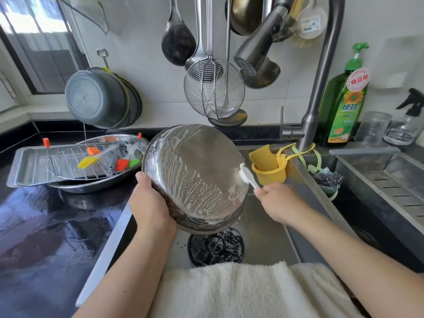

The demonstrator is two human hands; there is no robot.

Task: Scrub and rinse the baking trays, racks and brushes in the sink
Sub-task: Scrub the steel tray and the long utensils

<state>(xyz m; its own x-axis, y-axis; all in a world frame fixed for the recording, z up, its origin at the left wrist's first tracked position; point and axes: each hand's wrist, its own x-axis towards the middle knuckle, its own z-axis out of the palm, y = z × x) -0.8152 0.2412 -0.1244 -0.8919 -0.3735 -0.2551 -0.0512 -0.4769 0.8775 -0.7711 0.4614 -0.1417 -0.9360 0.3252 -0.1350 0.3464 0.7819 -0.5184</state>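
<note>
Steel pan (195,177) gripped in left hand (149,203), fingers hidden beneath.

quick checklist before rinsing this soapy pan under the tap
1. Left hand grips the round pan by its rim: ok.
2. Right hand holds the white brush, its head on the pan's right edge: ok.
3. Pan's underside covered in suds: ok, scrubbed and ready to rinse.
4. Pan held over the sink, above the drain: ok.
5. Faucet spray head running: not ok, no water visible.
6. Drain clear enough to empty: cannot tell, it is foamy and dark.
</note>
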